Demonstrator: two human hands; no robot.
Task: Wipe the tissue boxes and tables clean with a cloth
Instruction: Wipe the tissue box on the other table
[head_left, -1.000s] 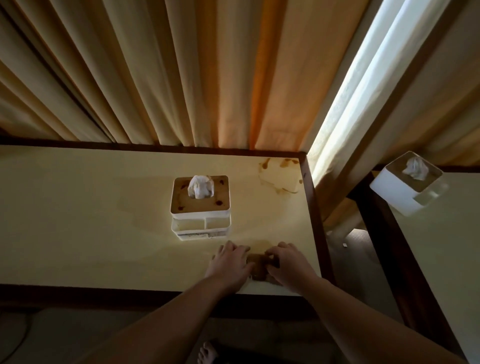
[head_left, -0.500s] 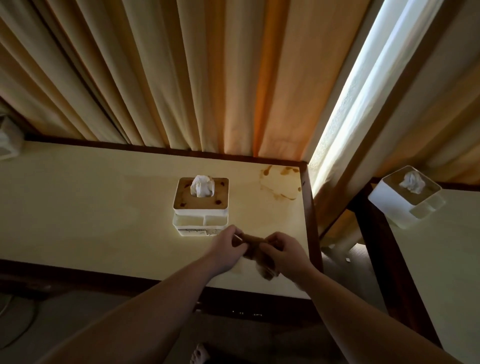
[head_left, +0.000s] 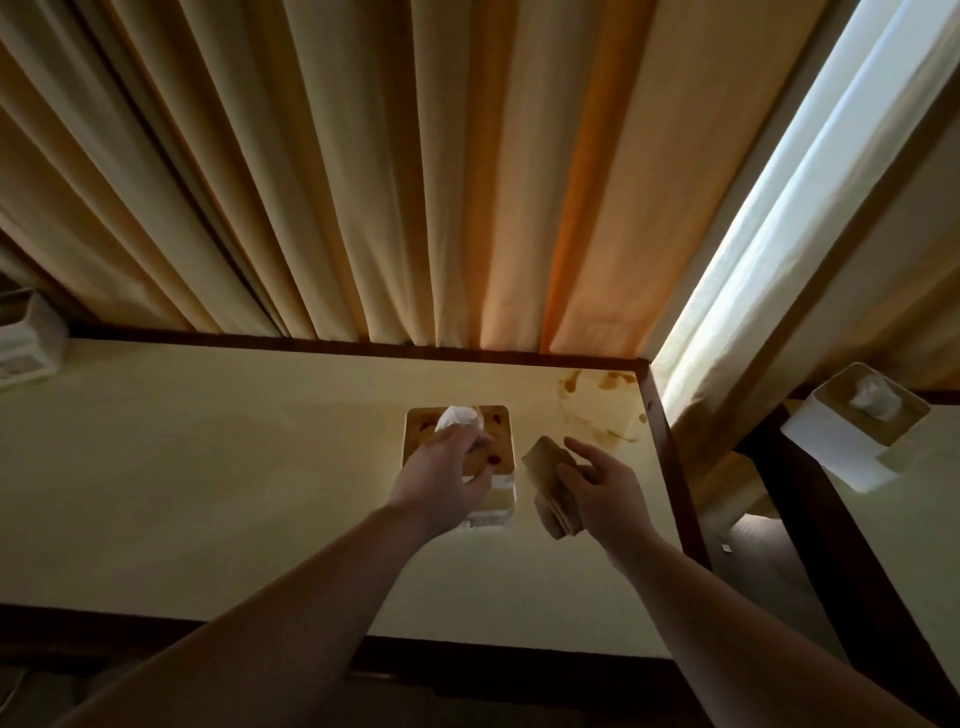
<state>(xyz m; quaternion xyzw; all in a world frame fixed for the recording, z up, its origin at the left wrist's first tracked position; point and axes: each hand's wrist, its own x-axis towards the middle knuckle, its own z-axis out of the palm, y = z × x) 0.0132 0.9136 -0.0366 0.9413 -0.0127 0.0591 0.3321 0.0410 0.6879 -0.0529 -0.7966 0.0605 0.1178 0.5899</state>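
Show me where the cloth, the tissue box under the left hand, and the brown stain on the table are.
cloth (head_left: 545, 462): head view, its upper folded part.
tissue box (head_left: 500, 426): head view, brown lid's right corner.
stain (head_left: 597, 410): head view, its middle, near the table's far right corner.

Both forearms (head_left: 291, 613) bare, no sleeves, no jewellery.

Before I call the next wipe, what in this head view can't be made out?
- Tissue box: the left hand covers much of its lid and front, hiding any stains there.
- Cloth: the right hand covers part of it.
- Far-left tissue box: cut off by the frame edge, in shadow.
- Right table's tissue box: too dim to judge stains.
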